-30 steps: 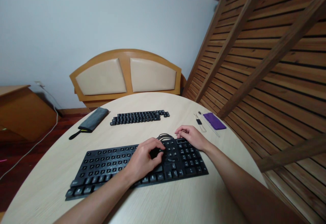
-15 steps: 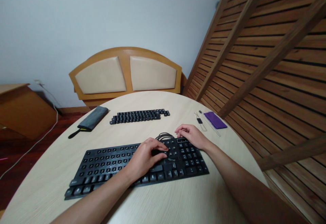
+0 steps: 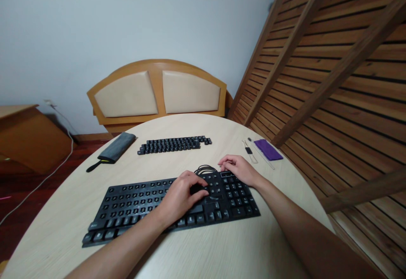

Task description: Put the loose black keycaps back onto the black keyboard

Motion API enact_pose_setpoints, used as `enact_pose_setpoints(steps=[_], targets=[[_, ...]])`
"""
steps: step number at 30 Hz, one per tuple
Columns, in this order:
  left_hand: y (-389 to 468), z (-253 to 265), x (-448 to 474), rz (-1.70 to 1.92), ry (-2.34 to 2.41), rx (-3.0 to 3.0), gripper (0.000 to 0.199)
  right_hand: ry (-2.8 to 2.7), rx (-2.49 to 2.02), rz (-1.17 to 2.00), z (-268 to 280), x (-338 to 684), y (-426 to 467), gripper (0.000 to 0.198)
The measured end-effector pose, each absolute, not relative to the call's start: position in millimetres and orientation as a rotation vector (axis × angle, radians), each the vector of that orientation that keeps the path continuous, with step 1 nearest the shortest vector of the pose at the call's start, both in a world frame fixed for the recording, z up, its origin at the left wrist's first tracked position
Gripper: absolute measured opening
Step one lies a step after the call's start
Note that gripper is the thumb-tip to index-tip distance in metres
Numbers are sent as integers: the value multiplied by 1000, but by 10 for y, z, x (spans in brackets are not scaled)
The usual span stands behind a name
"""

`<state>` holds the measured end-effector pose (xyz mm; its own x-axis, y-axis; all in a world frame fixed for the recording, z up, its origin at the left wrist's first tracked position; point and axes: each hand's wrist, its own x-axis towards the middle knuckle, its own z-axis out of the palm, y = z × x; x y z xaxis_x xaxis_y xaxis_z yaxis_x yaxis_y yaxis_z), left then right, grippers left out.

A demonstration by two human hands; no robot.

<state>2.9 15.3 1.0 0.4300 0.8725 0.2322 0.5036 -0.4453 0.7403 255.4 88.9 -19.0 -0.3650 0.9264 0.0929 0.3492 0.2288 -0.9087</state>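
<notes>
Round table (image 3: 231,247), purple cloth (image 3: 268,150), loose keycaps (image 3: 171,144), keyboard (image 3: 236,196) partly hidden by left forearm (image 3: 130,241), hands (image 3: 181,194) (image 3: 237,169) curled, grip unclear

**A bedroom, by the look of it**

I am in what looks like a bedroom in a home. Past my round table (image 3: 222,249) I see an arched wooden headboard (image 3: 160,92) with two cream padded panels, before a plain pale wall (image 3: 158,16). To my right rises a slatted wooden frame (image 3: 317,88), much like a bed base. On my left are a wooden cabinet (image 3: 34,139), a wall socket (image 3: 48,102) and dark red flooring (image 3: 84,148).
</notes>
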Motion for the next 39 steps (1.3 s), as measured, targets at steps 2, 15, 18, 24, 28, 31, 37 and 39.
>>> enact_pose_setpoints(steps=[2, 15, 18, 24, 28, 31, 37, 39], targets=[[148, 17, 32, 844, 1167, 2061, 17, -1847, -1174, 1108, -191, 2558, 891, 17], [179, 34, 11, 835, 1184, 1941, 14, -1845, -1193, 1097, -179, 2548, 876, 19], [173, 21, 11, 838, 1174, 1967, 12, -1853, -1191, 1092, -185, 2552, 886, 20], [160, 20, 13, 828, 1098, 2152, 9, -1855, -1192, 1099, -186, 2558, 887, 19], [130, 31, 19, 811, 996, 2321, 11, -1857, -1194, 1101, -183, 2555, 880, 20], [108, 42, 28, 787, 994, 2385, 13, -1855, -1193, 1102, -187, 2554, 880, 19], [110, 21, 34, 790, 1054, 2333, 13, -1855, -1191, 1104, -194, 2558, 887, 20], [111, 10, 32, 808, 1095, 2303, 8, -1852, -1191, 1109, -192, 2558, 888, 19]])
